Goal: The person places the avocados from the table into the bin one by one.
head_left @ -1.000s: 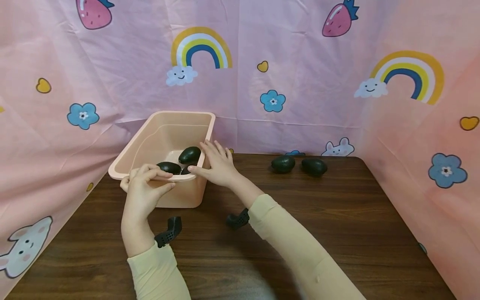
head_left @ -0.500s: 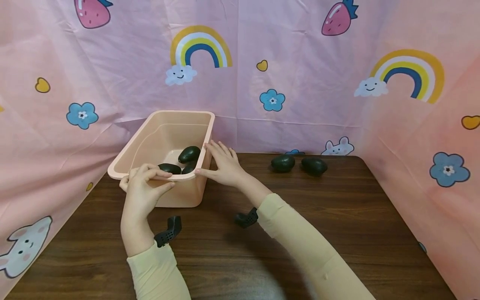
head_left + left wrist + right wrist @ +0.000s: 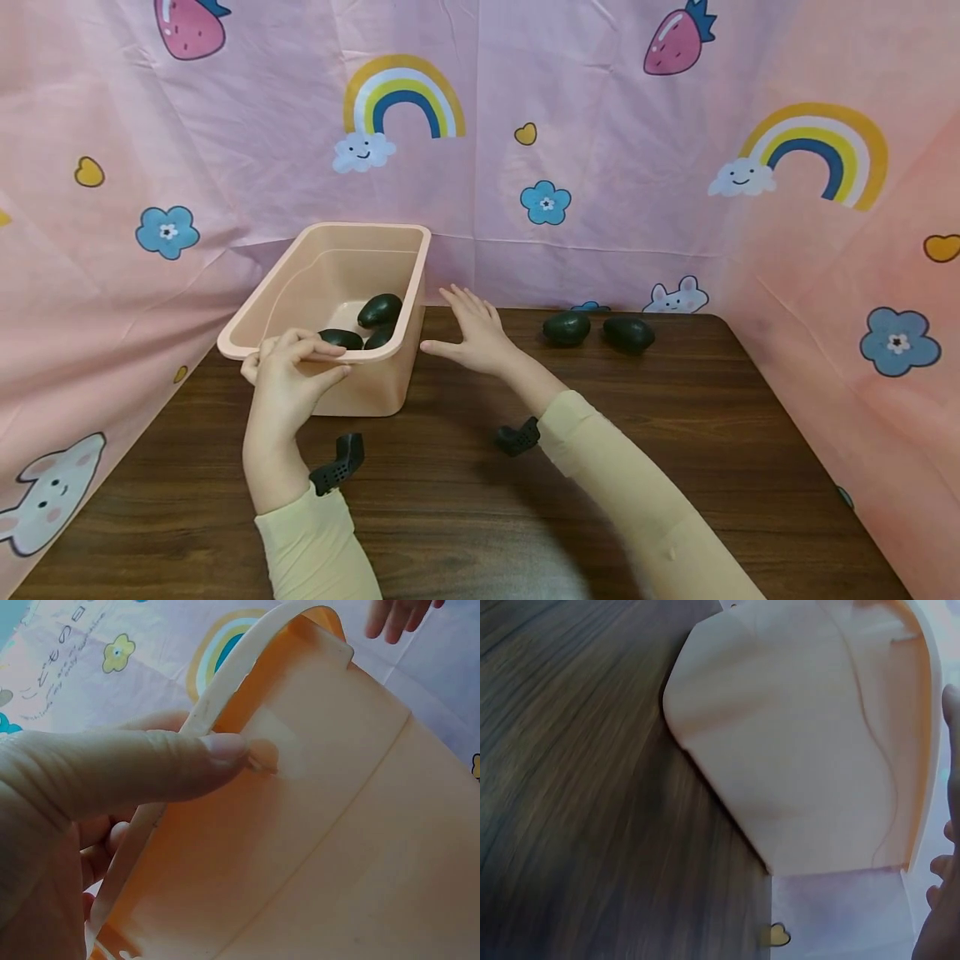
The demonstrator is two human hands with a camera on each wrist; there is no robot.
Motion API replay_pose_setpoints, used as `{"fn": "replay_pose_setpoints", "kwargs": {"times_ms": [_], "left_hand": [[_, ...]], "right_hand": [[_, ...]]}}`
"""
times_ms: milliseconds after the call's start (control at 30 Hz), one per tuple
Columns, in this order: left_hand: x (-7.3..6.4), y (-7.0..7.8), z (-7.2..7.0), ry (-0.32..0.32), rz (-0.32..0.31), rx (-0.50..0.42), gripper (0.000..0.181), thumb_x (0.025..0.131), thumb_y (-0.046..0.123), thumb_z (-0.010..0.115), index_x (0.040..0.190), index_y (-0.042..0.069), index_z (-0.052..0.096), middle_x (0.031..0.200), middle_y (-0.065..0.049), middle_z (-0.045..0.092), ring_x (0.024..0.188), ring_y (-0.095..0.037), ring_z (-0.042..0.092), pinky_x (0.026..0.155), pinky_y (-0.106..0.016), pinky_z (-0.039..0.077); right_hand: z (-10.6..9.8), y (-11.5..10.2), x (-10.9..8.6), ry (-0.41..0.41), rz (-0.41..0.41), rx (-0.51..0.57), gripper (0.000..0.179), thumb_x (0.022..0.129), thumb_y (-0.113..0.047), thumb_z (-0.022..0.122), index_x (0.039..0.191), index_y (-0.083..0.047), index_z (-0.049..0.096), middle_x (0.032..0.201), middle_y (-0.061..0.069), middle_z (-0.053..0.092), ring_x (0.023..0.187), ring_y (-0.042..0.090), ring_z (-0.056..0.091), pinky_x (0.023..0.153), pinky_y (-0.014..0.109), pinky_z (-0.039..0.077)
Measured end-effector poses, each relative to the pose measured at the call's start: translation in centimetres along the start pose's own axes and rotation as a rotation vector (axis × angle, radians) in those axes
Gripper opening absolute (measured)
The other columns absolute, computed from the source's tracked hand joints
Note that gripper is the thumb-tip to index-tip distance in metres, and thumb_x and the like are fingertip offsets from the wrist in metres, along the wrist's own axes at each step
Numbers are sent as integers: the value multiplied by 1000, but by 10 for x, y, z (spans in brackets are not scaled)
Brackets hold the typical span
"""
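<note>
A peach plastic bin (image 3: pixel 367 387) stands at the left of the table, with dark green avocados inside; one avocado (image 3: pixel 379 310) lies toward its right wall and another (image 3: pixel 341 338) near the front. A third avocado (image 3: pixel 378 337) is partly hidden by the rim. My left hand (image 3: pixel 288 375) pinches the bin's front rim, thumb outside and fingers over the edge, as the left wrist view shows with the thumb (image 3: pixel 187 761). Just right of the bin, my right hand (image 3: pixel 480 337) hovers apart from it, fingers spread and holding nothing.
Two more avocados, one (image 3: pixel 566 328) beside the other (image 3: pixel 628 334), lie at the back of the dark wooden table (image 3: pixel 675 467). A patterned cloth (image 3: pixel 585 150) hangs behind the table and along both sides.
My right hand has come off the bin's right rim and moved rightward. The left hand keeps its pinch on the front rim, and the bin stays in place.
</note>
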State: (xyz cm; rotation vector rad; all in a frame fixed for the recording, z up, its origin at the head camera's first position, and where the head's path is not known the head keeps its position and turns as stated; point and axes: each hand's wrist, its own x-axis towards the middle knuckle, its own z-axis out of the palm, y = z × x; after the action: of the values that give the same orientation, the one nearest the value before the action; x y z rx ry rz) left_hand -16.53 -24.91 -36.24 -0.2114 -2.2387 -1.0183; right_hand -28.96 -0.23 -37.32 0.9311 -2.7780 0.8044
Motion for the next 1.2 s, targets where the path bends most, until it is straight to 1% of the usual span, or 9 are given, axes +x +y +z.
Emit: {"fn": "replay_pose_setpoints", "kwargs": {"times_ms": [267, 533, 767, 967, 1200], "left_hand": [[0, 0, 0, 1, -2, 2, 26, 64, -4, 85, 85, 5, 74, 91, -7, 58, 100, -27, 39, 92, -51, 2], [0, 1, 0, -1, -4, 4, 26, 64, -4, 85, 85, 4, 74, 91, -8, 58, 100, -27, 39, 93, -51, 2], [0, 2, -1, -2, -4, 6, 26, 64, -3, 85, 85, 5, 74, 92, -7, 58, 100, -27, 38, 93, -50, 3], [0, 2, -2, -1, -8, 8, 25, 64, -4, 85, 85, 5, 74, 91, -7, 58, 100, -27, 39, 93, -50, 3], [0, 2, -2, -5, -3, 9, 25, 64, -4, 85, 85, 4, 74, 92, -7, 58, 100, -27, 39, 92, -50, 3]], "right_hand": [[-3, 21, -7, 20, 45, 33, 95, 82, -62, 63, 153, -18, 19, 158, 5, 14, 144, 20, 5, 111, 49, 2], [-4, 50, -14, 58, 102, 34, 95, 82, -64, 61, 153, -17, 19, 158, 7, 16, 143, 28, 11, 111, 50, 4], [-7, 67, -20, 81, 137, 40, 94, 82, -62, 62, 153, -17, 19, 157, 6, 17, 143, 24, 10, 111, 50, 4], [-10, 80, -27, 98, 158, 37, 94, 83, -62, 62, 153, -18, 18, 157, 5, 18, 143, 27, 11, 111, 52, 4], [-12, 98, -35, 108, 207, 39, 94, 84, -63, 60, 153, -16, 18, 157, 9, 19, 143, 28, 10, 110, 55, 3]]}}
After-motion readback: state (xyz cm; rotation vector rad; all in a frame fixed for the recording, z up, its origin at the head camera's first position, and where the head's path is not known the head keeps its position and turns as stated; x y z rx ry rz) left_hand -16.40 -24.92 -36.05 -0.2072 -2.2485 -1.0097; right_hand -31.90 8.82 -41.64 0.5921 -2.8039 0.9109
